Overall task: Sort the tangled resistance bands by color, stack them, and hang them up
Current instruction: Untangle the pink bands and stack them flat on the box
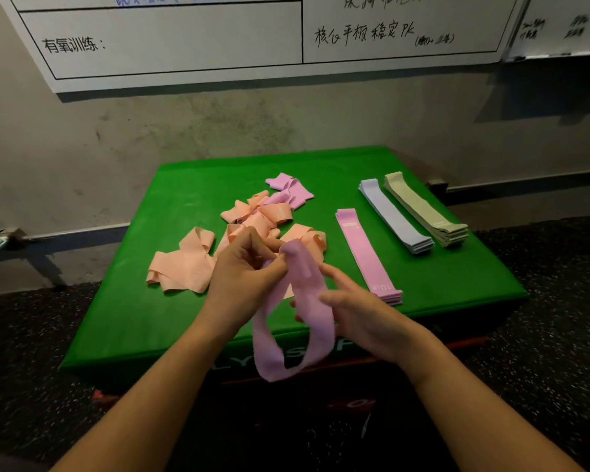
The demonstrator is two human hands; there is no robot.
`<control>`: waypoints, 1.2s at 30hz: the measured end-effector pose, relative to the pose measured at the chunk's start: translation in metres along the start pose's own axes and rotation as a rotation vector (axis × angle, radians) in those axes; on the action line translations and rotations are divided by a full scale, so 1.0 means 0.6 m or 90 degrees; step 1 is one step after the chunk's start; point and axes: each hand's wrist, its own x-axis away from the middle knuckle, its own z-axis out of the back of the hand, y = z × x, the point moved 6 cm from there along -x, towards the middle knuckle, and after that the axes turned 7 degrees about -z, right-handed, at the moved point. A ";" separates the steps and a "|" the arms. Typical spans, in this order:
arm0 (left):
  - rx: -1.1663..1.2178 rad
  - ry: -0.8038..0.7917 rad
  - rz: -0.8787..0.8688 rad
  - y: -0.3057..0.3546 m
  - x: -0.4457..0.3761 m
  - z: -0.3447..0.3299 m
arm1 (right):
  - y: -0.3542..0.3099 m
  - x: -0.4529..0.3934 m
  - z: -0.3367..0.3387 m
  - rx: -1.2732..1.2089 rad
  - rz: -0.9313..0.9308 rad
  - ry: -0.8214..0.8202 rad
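**Green box top, one pink band held above its near edge**

Green covering wraps the padded box (191, 301) that fills the middle of the view, set against a scuffed grey wall (218, 120) on a dark speckled floor (24, 335). A white board with handwritten characters (171, 39) hangs on the wall above it.

On the left and centre of the box top lies the unsorted heap: peach bands (184, 264) in loose, overlapping loops, with a few pink loops (288, 190) tangled in at the far end.

To the right lie three flat stacks, side by side and apart from each other. The olive stack (423, 209) is farthest right, the lavender stack (394, 216) sits just beside it, and the pink stack (365, 253) lies nearest the hands.

The pink band (297, 321) being handled hangs as a long loop over the near edge of the box, its bottom drooping in front of the box's side.

The left hand (246, 270) has its fingers curled, thumb and fingertips pinching the top of the pink band. The right hand (351, 304) is under the band's right side, its fingers loosely extended with the band draped across them; whether the thumb presses on it cannot be told.
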 end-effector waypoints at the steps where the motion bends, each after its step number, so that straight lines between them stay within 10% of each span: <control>1: 0.000 -0.006 -0.002 0.001 -0.002 0.001 | -0.003 -0.003 0.000 -0.030 0.009 0.006; 10: -0.200 -0.039 -0.115 0.014 -0.002 0.004 | -0.061 0.003 0.008 0.270 0.242 0.306; 23: -0.447 -0.091 -0.385 0.039 0.030 -0.014 | -0.080 0.005 0.001 0.334 0.290 0.359; 31: -0.405 -0.136 -0.292 -0.010 0.050 -0.042 | -0.097 0.012 -0.003 0.200 0.288 0.302; 36: -0.170 0.028 -0.092 -0.027 0.035 -0.025 | -0.100 0.013 0.001 0.180 0.260 0.269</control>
